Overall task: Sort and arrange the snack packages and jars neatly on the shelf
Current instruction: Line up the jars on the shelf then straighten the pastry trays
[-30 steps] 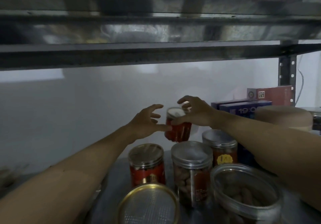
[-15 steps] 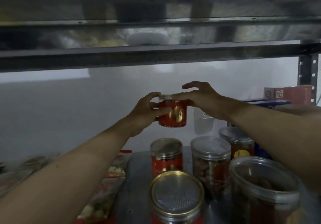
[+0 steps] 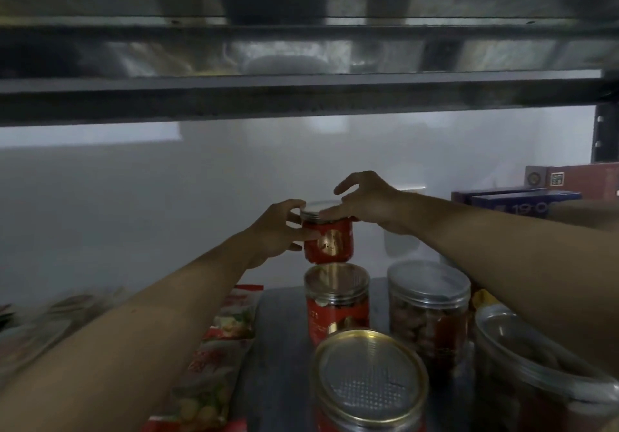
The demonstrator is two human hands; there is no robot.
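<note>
A small red jar (image 3: 330, 242) with a silver lid hangs just above the lid of a taller red jar (image 3: 336, 301). My left hand (image 3: 279, 230) grips its left side. My right hand (image 3: 365, 202) holds its lid and right side, with the upper fingers spread. Whether the small jar touches the lid below I cannot tell. A clear jar of nuts (image 3: 428, 311) stands to the right. A gold-rimmed jar (image 3: 368, 384) is nearest to me. A wide clear jar (image 3: 532, 374) sits at the lower right, partly behind my right forearm.
Snack packages (image 3: 217, 358) lie flat on the shelf (image 3: 278, 331) at the left. Blue boxes (image 3: 522, 202) and a red box (image 3: 576, 178) are stacked at the right by a black upright post (image 3: 604, 136). Another shelf board (image 3: 301, 96) runs close overhead.
Both hands lifted the small red jar, carried it left and brought it down over the taller red jar. The view shifted too, so the jars sit further right in the frame.
</note>
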